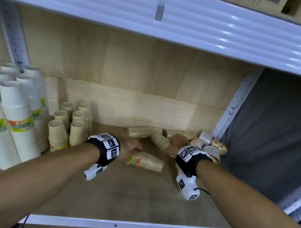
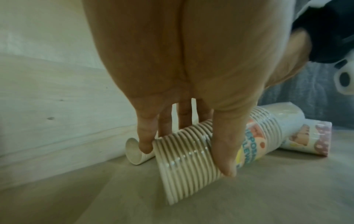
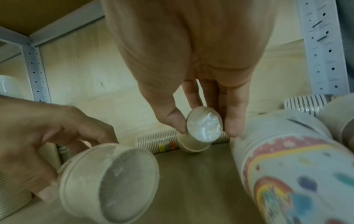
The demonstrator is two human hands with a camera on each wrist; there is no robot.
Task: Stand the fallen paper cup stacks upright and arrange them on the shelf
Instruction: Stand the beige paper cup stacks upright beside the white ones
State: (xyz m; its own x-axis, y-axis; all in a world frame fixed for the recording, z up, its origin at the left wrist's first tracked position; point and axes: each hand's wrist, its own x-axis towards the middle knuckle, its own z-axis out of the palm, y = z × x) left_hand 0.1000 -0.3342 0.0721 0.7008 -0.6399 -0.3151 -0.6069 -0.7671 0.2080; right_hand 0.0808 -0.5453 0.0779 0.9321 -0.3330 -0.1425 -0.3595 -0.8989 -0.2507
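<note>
Shelf (image 1: 134, 198) of brown board is carrying our work: our left hand (image 1: 129, 149) is gripping a wrapped, fallen stack of beige paper cups (image 1: 146, 160) lying mid-shelf, thumb (image 2: 224, 151) and fingers curling round its ribbed rim end. Our right hand (image 1: 175, 143) is pinching the narrow base end of a second fallen beige cup stack (image 3: 199, 133) between thumb and fingertips, near the back board. Upright beige cup stacks (image 1: 67, 131) and taller white ones (image 1: 11, 114) are standing at left, patterned stacks (image 1: 212, 147) are lying in the right corner.
</note>
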